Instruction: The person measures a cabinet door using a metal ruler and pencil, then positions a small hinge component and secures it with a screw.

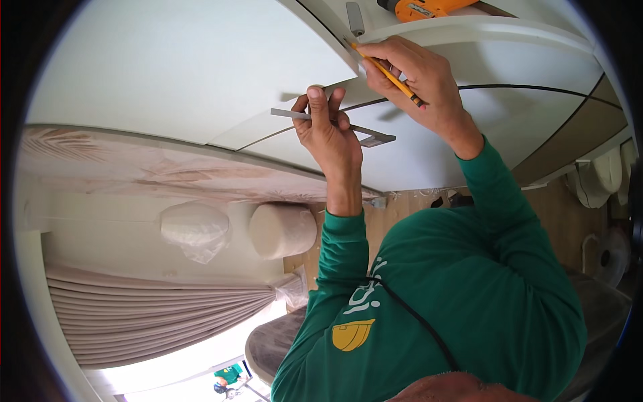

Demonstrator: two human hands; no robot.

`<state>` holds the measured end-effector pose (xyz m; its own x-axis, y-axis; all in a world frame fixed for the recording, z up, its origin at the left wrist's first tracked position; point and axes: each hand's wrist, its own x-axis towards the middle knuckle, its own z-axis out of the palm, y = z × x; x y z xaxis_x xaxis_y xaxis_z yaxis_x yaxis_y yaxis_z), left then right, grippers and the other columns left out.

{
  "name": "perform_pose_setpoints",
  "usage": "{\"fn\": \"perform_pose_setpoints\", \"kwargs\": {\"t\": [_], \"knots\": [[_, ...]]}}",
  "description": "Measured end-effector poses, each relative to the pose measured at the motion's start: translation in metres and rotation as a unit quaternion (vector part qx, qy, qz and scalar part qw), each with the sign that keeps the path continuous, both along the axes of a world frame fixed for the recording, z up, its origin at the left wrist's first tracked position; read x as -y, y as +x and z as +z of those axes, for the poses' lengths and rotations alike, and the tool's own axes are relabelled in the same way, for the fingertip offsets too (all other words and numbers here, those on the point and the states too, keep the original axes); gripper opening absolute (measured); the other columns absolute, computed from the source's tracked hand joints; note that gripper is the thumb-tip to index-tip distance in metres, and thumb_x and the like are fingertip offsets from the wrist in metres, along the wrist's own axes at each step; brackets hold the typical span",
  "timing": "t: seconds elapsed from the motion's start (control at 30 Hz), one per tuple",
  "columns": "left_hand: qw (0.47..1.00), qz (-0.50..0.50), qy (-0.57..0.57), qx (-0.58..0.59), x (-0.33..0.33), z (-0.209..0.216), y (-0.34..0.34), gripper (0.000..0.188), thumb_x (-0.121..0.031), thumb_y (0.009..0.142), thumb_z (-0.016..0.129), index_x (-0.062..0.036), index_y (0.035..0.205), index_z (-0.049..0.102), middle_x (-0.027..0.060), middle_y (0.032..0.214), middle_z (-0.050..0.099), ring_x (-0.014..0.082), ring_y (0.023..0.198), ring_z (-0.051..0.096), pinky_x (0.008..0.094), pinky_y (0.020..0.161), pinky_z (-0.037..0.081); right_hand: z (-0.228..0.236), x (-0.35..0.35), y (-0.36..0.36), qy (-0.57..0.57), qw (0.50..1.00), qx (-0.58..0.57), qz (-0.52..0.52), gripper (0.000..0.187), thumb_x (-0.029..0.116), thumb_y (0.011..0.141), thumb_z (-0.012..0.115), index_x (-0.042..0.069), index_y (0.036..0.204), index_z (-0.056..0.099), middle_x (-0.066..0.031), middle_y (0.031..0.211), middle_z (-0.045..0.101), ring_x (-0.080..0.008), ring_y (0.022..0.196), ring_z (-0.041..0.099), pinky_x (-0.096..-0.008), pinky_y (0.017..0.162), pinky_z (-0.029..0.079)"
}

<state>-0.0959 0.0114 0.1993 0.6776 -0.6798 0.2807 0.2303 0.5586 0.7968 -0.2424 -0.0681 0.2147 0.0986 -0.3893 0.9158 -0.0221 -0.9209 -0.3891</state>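
Against the white cabinet panel (187,60), item one: the left hand (328,130) is pressing a grey metal square (335,124) flat to the surface, thumb and fingers clamped around its long blade. The square's shorter leg is pointing out to the right, just below the seam where two panels are meeting.

Item two: the right hand (418,80) is gripping a yellow pencil (387,72) between thumb and fingers, the pencil lying slantwise across the palm, one end touching the panel corner at the upper left and the other sticking out near the wrist. Both hands are sitting close together, the right slightly above the left.

Item three: an orange power drill (422,8) is resting on the ledge at the top edge (only partly in view), with a small grey cylinder (355,19) lying just beside it.

Item four: green long sleeves (469,268) are covering both forearms. Beige curtains (154,315) are hanging at lower left, near two plastic-wrapped rolls (234,231).
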Motion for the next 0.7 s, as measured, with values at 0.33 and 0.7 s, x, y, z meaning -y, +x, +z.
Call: {"fn": "perform_pose_setpoints", "kwargs": {"t": [0.33, 0.7], "knots": [[0.985, -0.134, -0.067, -0.086, 0.002, -0.001, 0.003, 0.026, -0.029, 0.100, 0.072, -0.0161, 0.107, 0.051, -0.0068, 0.099, 0.061, 0.0032, 0.071, 0.057, 0.0174, 0.047, 0.038, 0.006, -0.001, -0.002, -0.026, 0.999, -0.008, -0.019, 0.027, 0.001, 0.086, 0.079, 0.005, 0.112, 0.068, -0.0062, 0.085, 0.069, -0.0160, 0.067, 0.064, -0.0275, 0.061, 0.052], [0.968, -0.211, -0.119, -0.067, 0.002, -0.013, 0.021, 0.021, -0.034, 0.098, 0.072, -0.0149, 0.097, 0.064, -0.0073, 0.095, 0.055, 0.0000, 0.061, 0.048, 0.0160, 0.049, 0.038, 0.008, 0.011, -0.005, -0.102, 0.995, 0.012, -0.007, 0.025, 0.000, 0.084, 0.078, 0.002, 0.106, 0.065, -0.0094, 0.083, 0.066, -0.0201, 0.071, 0.066, -0.0295, 0.063, 0.051]]}}
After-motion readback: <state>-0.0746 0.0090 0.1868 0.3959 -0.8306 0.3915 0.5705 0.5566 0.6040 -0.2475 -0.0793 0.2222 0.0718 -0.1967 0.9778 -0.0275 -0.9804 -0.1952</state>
